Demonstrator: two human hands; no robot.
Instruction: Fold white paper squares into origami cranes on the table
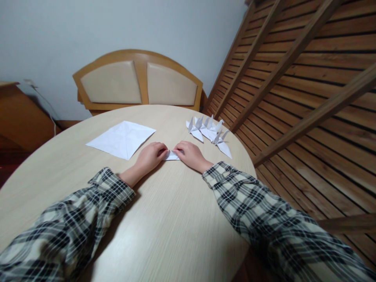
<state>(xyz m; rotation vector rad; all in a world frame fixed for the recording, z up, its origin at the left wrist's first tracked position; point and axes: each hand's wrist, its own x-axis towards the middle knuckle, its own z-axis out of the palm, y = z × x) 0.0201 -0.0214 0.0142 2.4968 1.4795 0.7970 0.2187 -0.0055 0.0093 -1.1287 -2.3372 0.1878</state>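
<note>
On the table [164, 227], left fingers [161, 145] and right fingers [179, 146] pinch folded paper [171, 156], its long axis seemingly sideways.

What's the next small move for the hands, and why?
Probably draw the left hand and right hand gently apart along the small paper, pressing it against the table: both are on it, close together, with a short strip showing between them.

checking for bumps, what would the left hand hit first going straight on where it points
Past the folded paper it touches, the left hand would probably meet the right hand first, though depth is hard to judge.
</note>
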